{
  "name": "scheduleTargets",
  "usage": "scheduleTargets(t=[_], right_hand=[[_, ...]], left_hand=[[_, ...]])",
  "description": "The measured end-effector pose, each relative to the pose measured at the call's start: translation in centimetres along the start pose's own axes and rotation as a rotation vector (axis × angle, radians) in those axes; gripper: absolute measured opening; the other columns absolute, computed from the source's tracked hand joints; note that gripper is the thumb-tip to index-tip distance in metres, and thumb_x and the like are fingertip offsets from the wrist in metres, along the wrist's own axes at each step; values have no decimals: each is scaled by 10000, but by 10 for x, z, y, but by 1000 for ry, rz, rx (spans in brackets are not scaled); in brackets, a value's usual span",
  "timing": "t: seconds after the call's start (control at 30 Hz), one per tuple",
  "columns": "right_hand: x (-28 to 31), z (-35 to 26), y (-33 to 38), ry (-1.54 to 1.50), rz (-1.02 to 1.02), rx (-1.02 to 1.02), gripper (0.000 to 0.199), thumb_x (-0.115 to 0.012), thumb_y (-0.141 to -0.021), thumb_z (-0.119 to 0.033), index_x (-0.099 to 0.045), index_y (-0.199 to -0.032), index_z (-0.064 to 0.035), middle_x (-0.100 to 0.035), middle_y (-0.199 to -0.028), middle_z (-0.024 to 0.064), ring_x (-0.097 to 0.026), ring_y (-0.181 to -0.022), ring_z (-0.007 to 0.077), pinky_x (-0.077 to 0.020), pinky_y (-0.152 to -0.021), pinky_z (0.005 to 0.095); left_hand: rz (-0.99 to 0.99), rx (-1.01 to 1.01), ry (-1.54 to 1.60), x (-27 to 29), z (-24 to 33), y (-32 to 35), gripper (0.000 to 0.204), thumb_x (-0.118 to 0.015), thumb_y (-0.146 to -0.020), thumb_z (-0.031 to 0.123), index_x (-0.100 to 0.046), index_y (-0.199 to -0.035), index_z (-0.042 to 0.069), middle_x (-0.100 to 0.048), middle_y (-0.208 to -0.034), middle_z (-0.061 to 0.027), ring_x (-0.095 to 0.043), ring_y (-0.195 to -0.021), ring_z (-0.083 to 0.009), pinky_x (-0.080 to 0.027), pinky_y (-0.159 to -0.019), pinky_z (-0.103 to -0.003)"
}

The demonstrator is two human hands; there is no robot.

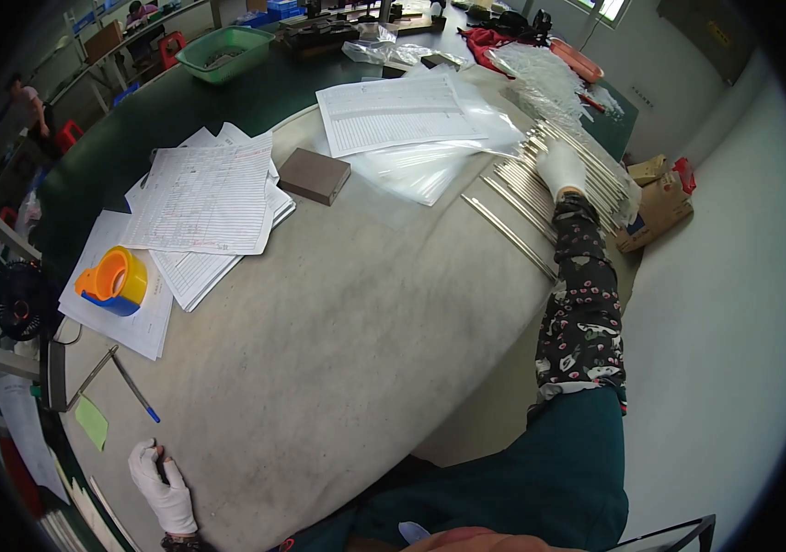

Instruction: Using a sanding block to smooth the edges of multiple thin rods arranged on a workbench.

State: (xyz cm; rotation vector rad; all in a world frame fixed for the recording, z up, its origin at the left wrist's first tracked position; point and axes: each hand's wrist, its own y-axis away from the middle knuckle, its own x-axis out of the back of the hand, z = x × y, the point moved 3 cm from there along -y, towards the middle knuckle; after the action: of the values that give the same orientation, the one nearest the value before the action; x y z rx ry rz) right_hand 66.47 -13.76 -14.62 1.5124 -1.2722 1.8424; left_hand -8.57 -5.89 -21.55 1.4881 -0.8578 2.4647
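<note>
My right hand [561,167], in a white glove, reaches far out to the right and lies on a pile of thin, shiny metal rods [602,184]. Its fingertips are down among the rods, so I cannot tell whether they close on any. A few loose rods [510,236] lie apart on the near side of the pile. At the lower left, my left hand [163,488], also in a white glove, rests on the grey tabletop [338,340]. Its fingers are slightly bent and apart, with nothing in them. A blue-tipped pen [138,390] and a green paper slip [91,422] lie beyond it.
Printed sheets [204,198] lie at left, with an orange and yellow tape dispenser [119,280]. Beyond are a brown block [315,176], plastic bags [411,175] and a green basin [224,53]. A cardboard box [659,213] stands by the wall at right. People sit far left.
</note>
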Motion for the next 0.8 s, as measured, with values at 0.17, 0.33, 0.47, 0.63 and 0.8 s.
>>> scheduleTargets(t=[0.17, 0.33, 0.47, 0.63, 0.8], right_hand=[[-39, 66, 14, 82, -10, -141, 399, -509, -885, -308, -609, -1173, -50, -558, -1233, 143, -528, -1178, 300, -466, -960, 443], [-40, 56, 10, 63, -55, -249, 500, -563, -859, -433, -650, -1106, -7, -593, -1184, 170, -545, -1154, 319, -474, -946, 434], [-30, 47, 13, 45, -26, -236, 666, -557, -806, -599, -686, -1014, 20, -640, -1123, 212, -594, -1088, 337, -487, -915, 429], [-22, 45, 15, 51, -68, -235, 747, -562, -765, -676, -672, -1071, -3, -653, -1119, 221, -621, -1065, 349, -494, -897, 414], [-16, 39, 15, 35, -150, -283, 839, -589, -696, -736, -673, -1112, -12, -650, -1155, 202, -624, -1090, 317, -484, -931, 393]], left_hand=[[47, -40, -61, 0, -2, 2, 331, -521, -769, -122, -521, -1074, 7, -526, -1113, -154, -530, -1016, -301, -455, -901, -360], [41, -16, -71, -3, 1, 2, 334, -512, -774, -126, -520, -1081, 6, -523, -1110, -156, -530, -1012, -300, -458, -898, -364], [48, -14, -100, -4, 2, 1, 329, -521, -764, -122, -523, -1068, 3, -530, -1098, -159, -535, -1000, -314, -452, -894, -377], [50, -6, -104, -3, 4, -1, 332, -532, -749, -122, -522, -1057, 2, -538, -1092, -167, -539, -996, -323, -451, -886, -393], [31, -13, -89, -3, 8, -3, 318, -541, -749, -118, -527, -1040, 11, -551, -1076, -163, -547, -975, -320, -465, -842, -396]])
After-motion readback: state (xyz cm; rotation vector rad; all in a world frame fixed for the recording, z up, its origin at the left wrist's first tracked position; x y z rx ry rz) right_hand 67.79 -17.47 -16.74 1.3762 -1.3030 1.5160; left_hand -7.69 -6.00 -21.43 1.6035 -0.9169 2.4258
